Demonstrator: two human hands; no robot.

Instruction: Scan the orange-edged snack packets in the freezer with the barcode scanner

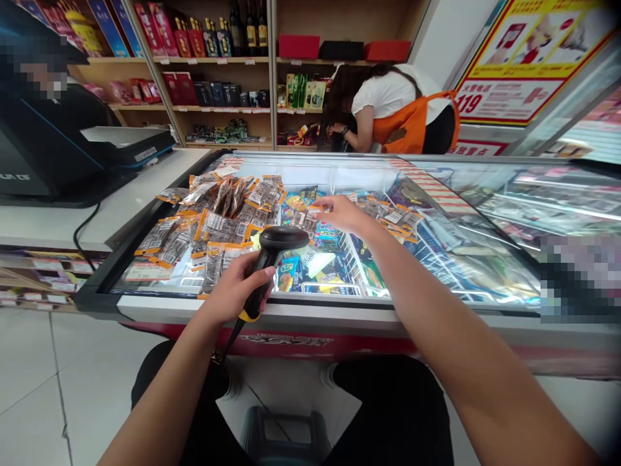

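Note:
My left hand (236, 287) is closed round the handle of a black barcode scanner (280, 241) with a yellow band, its head held over the near edge of a chest freezer (204, 309). My right hand (339, 211) reaches into the open freezer, fingers pinched on a small packet I cannot make out among the packaged goods. Several orange-edged snack packets (218, 226) lie spread on the freezer's left glass lid.
A white counter (121, 207) with a black till machine (43, 149) stands left. A person in an orange apron (402, 110) bends over behind the freezer. Wooden shelves (218, 61) with boxes and bottles line the back wall. The freezer's right glass lid (485, 213) is closed.

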